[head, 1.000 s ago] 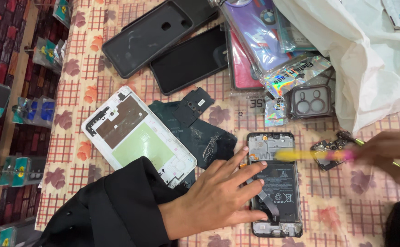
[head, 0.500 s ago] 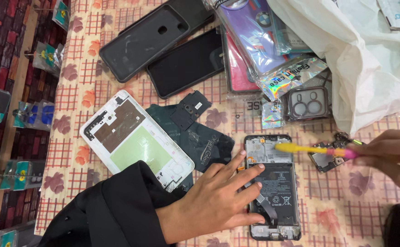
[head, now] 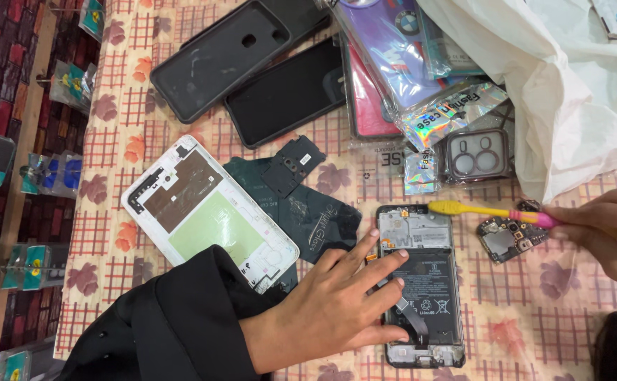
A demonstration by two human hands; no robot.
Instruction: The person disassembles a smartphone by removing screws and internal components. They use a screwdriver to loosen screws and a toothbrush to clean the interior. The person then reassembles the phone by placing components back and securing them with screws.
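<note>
Opened phone under the brush

The left hand (head: 337,300) lies flat on the phone (head: 421,286); the right hand (head: 605,229) pinches a toothbrush (head: 488,210) over its top edge.

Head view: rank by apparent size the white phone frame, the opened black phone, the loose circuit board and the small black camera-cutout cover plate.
1. White phone frame
2. Opened black phone, partly covered by the left hand
3. Small black cover plate
4. Loose circuit board, looks about alike, so the last two are unsure

Lying above the opened phone (head: 421,282): holographic silver packet (head: 450,113), smaller shiny packet (head: 418,176), purple sleeved case (head: 386,49). Sitting on its battery: dark rectangular label (head: 430,293). Lining the far left: small clear packets (head: 54,173).
</note>
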